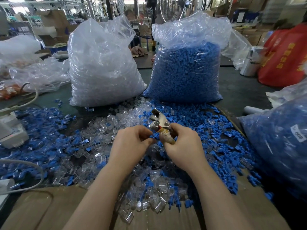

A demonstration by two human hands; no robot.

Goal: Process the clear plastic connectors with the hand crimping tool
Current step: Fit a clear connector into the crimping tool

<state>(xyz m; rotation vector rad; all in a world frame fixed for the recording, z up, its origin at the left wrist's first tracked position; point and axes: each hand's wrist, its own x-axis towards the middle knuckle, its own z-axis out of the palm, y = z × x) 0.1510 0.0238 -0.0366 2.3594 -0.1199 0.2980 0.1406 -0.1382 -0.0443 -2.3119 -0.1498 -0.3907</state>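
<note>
My right hand [181, 143] grips the taped handles of the metal hand crimping tool [157, 121], whose silver jaws point up and away over the table. My left hand [131, 143] is right beside it, fingertips pinching a small blue plastic piece [154, 136] against the tool's handle. Loose clear plastic connectors [103, 128] and blue pieces [196, 120] lie mixed in a heap all over the table beneath both hands. Whether a clear connector sits in the jaws cannot be seen.
Two big plastic bags stand behind the heap: one of clear connectors [103, 63], one of blue pieces [186, 70]. Another bag of blue parts [279, 146] is at right. A white device with cables [11, 130] sits left. Cardboard [49, 209] covers the near edge.
</note>
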